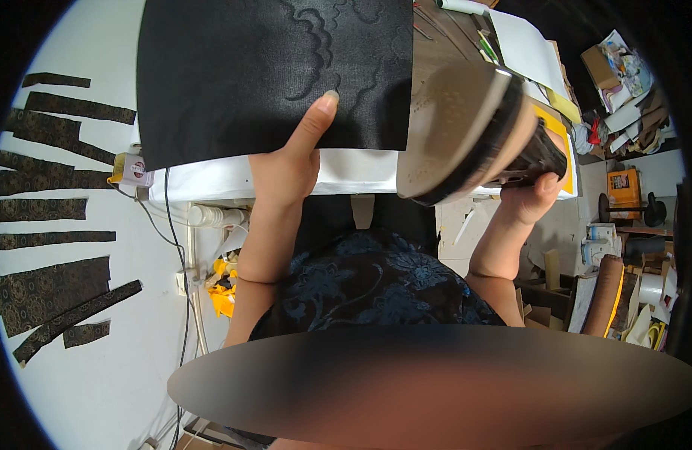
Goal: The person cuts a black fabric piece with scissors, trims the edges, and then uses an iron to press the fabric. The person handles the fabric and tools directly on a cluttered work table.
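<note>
My left hand (293, 165) grips the near edge of a stiff black sheet (233, 82), thumb on top and the other fingers hidden beneath. Curved, wavy lines are embossed in the sheet's right half. In my right hand (532, 199) is a round-faced tool (455, 127), its dark handle in my closed fingers. Its wide beige face is tilted to the left, with small marks on it and a dark band around its rim; its exact kind is unclear. The tool is just right of the sheet, above the worktable (346, 172).
Dark patterned fabric strips (49, 292) lie on a white surface at the left. A small yellow-and-white box (132, 171) and black cables (173, 240) are beside the table. White paper (522, 49) and thin tools (432, 22) are at the far right, with cluttered shelves (639, 300) beyond.
</note>
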Demonstrator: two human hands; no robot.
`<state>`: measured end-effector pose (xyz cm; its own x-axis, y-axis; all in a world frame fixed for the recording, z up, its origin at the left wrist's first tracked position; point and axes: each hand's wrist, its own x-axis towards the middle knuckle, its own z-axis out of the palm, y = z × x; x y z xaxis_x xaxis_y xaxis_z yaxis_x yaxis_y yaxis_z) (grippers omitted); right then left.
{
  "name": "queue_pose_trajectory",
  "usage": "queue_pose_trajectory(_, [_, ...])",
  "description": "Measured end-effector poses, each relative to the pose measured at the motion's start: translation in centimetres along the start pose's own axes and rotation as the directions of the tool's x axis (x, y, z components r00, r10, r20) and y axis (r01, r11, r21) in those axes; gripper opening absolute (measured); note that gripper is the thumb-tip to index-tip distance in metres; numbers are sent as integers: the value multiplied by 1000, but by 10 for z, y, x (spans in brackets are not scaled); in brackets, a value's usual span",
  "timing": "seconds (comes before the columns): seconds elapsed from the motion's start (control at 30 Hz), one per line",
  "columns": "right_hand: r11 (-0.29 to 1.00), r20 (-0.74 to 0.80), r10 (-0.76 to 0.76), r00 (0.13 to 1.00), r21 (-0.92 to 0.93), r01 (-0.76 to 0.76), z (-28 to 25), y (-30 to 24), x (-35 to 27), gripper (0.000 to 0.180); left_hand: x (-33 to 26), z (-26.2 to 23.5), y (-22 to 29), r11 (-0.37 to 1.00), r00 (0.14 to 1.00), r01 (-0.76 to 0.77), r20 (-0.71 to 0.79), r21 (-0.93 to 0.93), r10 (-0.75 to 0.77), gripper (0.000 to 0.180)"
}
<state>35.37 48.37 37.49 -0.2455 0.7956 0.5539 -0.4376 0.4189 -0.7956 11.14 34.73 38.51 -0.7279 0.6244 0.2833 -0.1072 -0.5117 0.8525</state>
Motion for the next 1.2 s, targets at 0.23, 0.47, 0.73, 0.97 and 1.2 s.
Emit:
queue_pose_trajectory(0.23, [1000, 135, 9, 991, -15, -7, 10, 2, 7, 66, -3, 3, 4, 990, 996, 79, -42, -116, -85, 14])
queue_pose_trajectory(0.47, [977, -27, 52, 998, 207, -45, 20, 22, -5, 76, 1, 1, -12, 860, 973, 232, 103, -454, -208, 55])
queue_pose_trajectory(0.73, [948, -226, 53, 973, 317, 22, 26, 29, -10, 78, 8, -9, -18, 708, 923, 382, 219, -594, -316, 43])
queue_pose_trajectory(0.97, [948, -342, -28, 939, 290, 134, 32, 22, -11, 68, 13, -13, -27, 588, 895, 438, 270, -681, -354, 38])
queue_pose_trajectory(1.2, [913, -380, 68, 922, 396, 95, 46, 14, -9, 63, 11, -8, -34, 554, 874, 474, 286, -685, -393, 37])
